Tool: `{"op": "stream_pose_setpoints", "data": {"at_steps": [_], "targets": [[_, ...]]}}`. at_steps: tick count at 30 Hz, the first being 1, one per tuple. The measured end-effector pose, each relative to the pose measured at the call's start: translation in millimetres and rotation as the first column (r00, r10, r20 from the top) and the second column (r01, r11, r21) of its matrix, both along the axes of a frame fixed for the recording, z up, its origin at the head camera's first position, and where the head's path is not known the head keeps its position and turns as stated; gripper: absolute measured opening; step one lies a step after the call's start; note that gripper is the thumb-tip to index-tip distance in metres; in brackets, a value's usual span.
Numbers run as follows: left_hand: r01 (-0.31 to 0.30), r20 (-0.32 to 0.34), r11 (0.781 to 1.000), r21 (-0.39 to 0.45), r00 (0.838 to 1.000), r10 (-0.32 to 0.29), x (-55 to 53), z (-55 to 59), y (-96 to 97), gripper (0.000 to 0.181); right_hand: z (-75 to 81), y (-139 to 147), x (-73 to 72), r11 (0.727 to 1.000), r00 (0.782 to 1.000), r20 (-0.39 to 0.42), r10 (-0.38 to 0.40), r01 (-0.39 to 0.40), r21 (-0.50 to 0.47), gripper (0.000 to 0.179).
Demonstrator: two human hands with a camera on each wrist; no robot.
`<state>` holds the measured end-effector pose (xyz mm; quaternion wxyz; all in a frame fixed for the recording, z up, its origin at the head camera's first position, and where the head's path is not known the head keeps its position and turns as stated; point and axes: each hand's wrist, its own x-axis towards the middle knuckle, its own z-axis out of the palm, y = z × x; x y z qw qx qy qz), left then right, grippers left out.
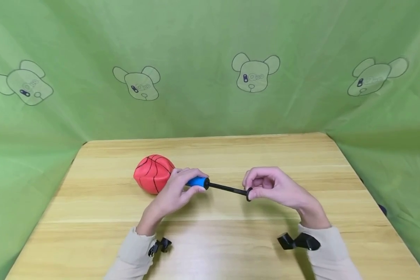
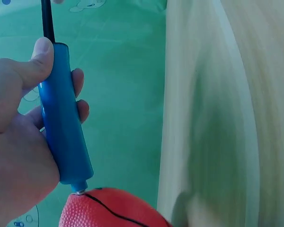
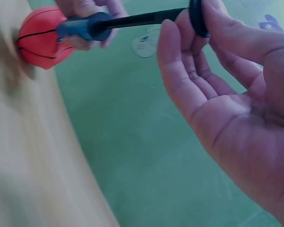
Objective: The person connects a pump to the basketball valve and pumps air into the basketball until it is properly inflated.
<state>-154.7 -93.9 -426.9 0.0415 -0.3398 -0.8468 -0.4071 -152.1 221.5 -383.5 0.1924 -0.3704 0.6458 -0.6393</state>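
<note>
A blue hand pump lies along my left hand, whose thumb and fingers grip its barrel. The pump's nozzle end meets the red ball in the left wrist view. Black lines mark the ball like a basketball, and it looks partly deflated, with dented sides. Out of the barrel's other end extends a long black rod, ending in a round black handle. My right hand pinches that handle between thumb and fingers. Part of the barrel is hidden behind my left hand in the head view.
A light wood table lies under both hands. Green cloth with mouse-like face drawings surrounds it at the back and sides. Small black mounts sit on the wrists over pale sleeves.
</note>
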Motion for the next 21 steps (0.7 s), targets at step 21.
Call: {"op": "stream_pose_setpoints", "data": {"at_steps": [21], "targets": [[0.028, 0.004, 0.999, -0.016, 1.000, -0.028, 0.8, -5.8, 4.2, 0.027, -22.7, -17.0, -5.4, 0.997, 0.997, 0.055, -0.056, 0.053, 0.052, 0.014]]}}
